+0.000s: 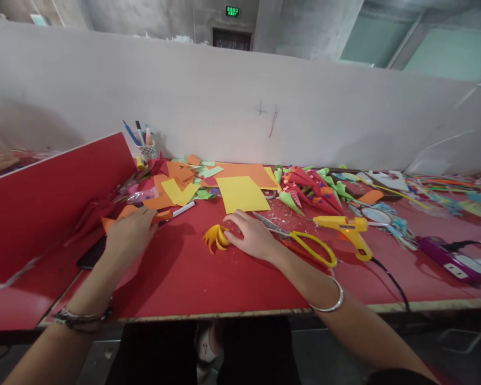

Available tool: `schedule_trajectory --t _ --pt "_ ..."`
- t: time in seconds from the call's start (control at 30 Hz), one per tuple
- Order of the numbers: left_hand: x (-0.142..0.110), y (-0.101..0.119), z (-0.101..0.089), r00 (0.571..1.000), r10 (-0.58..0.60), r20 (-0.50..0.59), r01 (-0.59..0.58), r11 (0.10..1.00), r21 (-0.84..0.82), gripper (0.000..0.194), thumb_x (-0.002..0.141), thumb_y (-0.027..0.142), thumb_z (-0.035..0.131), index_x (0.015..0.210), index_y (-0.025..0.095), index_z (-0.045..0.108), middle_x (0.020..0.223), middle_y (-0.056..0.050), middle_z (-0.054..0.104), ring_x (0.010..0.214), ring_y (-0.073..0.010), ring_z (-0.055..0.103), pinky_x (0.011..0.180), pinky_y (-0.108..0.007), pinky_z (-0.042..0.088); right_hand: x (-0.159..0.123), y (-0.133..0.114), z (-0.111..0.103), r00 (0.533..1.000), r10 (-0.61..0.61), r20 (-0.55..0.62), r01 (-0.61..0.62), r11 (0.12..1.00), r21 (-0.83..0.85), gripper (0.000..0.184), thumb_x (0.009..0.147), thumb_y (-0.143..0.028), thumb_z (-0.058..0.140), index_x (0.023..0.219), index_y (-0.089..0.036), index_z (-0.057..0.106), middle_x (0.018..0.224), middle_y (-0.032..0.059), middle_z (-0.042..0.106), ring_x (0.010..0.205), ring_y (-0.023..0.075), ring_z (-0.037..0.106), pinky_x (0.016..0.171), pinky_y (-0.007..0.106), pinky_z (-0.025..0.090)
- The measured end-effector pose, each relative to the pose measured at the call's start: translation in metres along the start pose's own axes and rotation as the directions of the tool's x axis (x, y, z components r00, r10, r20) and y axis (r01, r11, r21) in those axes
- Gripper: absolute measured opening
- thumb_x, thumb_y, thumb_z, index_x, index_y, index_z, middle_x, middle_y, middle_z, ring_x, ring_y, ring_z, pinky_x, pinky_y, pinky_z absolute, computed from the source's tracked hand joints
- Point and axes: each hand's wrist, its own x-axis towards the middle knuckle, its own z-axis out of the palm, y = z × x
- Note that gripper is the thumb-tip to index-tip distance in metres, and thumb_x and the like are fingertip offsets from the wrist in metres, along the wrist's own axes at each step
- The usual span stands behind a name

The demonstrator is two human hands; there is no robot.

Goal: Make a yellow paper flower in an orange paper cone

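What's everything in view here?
Fringed piece: one, yellow, centre
Front sheet: one, yellow, centre
Scraps: many, mixed, back left
Craft pile: one, multicoloured, back
Scissors: one, yellow-handled, right
Glue gun: one, yellow, right
Strips: many, mixed, far right
Power strip: one, purple, right
Pen cup: one, pale, back
Board: one, red, left
Table: one, red, foreground
Partition: one, white, behind
Exit sign: one, green, top
Trouser legs: two, black, below
Left hand: one, at orange paper
Right hand: one, at fringed piece
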Motion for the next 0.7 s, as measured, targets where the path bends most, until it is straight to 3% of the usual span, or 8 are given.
schedule_trajectory --t 0.13,0.23,0.33,0.4,0.5,0.57,0.63,0.7 --pt "0.006 0.026 -0.008 0.999 0.048 -0.007 -0.048 0.947 -0.317 0.015 0.080 0.029 0.041 0.081 0.018 0.050 0.065 -0.004 0.058 0.053 -0.0172 0.053 0.046 -0.025 0.034 0.000 0.001 0.001 0.999 -0.025 -0.033 0.025 1.000 -0.006 0.024 0.082 -0.030 0.044 0.104 -0.019 0.048 0.100 0.0049 0.055 0.077 0.0142 0.055 0.066 0.026 0.040" --pt "0.014 0.058 -0.015 0.994 0.110 0.010 -0.080 0.776 -0.626 0.018 0.081 0.034 0.042 0.082 0.016 0.049 0.061 0.001 0.054 0.050 -0.0116 0.049 0.047 -0.022 0.037 0.000 0.002 0.001 0.997 -0.035 -0.071 0.035 0.999 -0.001 0.029 0.082 -0.031 0.045 0.107 -0.019 0.046 0.102 0.0060 0.055 0.074 0.0144 0.055 0.064 0.027 0.041" --pt "0.025 0.083 -0.019 0.973 0.230 -0.019 -0.154 0.583 -0.798 0.020 0.079 0.035 0.048 0.077 0.015 0.051 0.064 0.002 0.055 0.054 -0.0094 0.048 0.049 -0.019 0.039 0.000 0.002 0.002 0.987 -0.057 -0.147 0.067 0.996 0.061 0.039 0.080 -0.033 0.048 0.115 -0.018 0.039 0.100 0.0073 0.054 0.074 0.0149 0.054 0.064 0.027 0.043" --pt "0.033 0.092 -0.018 0.946 0.326 -0.002 -0.175 0.502 -0.847 0.021 0.079 0.034 0.048 0.071 0.014 0.052 0.062 0.003 0.054 0.052 -0.0080 0.048 0.048 -0.018 0.039 0.000 0.002 0.002 0.975 -0.067 -0.210 0.102 0.982 0.160 0.048 0.078 -0.032 0.050 0.121 -0.018 0.032 0.097 0.0067 0.051 0.067 0.0125 0.051 0.062 0.027 0.044" --pt "0.042 0.098 -0.013 0.911 0.404 0.085 -0.137 0.490 -0.861 0.028 0.079 0.035 0.047 0.060 0.014 0.050 0.050 0.005 0.050 0.043 -0.0063 0.045 0.042 -0.016 0.035 -0.001 0.002 0.000 0.940 -0.125 -0.318 0.218 0.936 0.276 0.055 0.076 -0.029 0.053 0.124 -0.022 0.026 0.097 0.0054 0.046 0.064 0.0105 0.048 0.063 0.027 0.046" --pt "0.043 0.099 -0.009 0.895 0.416 0.162 -0.065 0.481 -0.874 0.031 0.079 0.036 0.046 0.057 0.014 0.050 0.044 0.004 0.050 0.038 -0.0069 0.047 0.039 -0.016 0.035 -0.001 0.002 -0.002 0.914 -0.188 -0.361 0.289 0.923 0.252 0.047 0.076 -0.028 0.054 0.118 -0.024 0.034 0.097 0.0050 0.045 0.072 0.0123 0.048 0.066 0.028 0.047" --pt "0.042 0.100 -0.005 0.891 0.408 0.200 -0.021 0.477 -0.879 0.030 0.079 0.035 0.048 0.056 0.015 0.050 0.041 0.003 0.053 0.036 -0.0083 0.050 0.039 -0.016 0.037 -0.001 0.002 -0.004 0.915 -0.234 -0.330 0.306 0.933 0.188 0.029 0.077 -0.027 0.052 0.105 -0.023 0.045 0.097 0.0049 0.045 0.079 0.0140 0.049 0.070 0.029 0.046" --pt "0.040 0.099 -0.002 0.900 0.397 0.182 -0.053 0.514 -0.856 0.027 0.075 0.032 0.053 0.055 0.015 0.050 0.040 0.003 0.054 0.036 -0.0093 0.052 0.040 -0.017 0.037 0.000 0.003 -0.004 0.932 -0.260 -0.251 0.304 0.940 0.153 0.013 0.080 -0.027 0.049 0.091 -0.021 0.052 0.096 0.0051 0.045 0.082 0.0143 0.049 0.072 0.028 0.046"
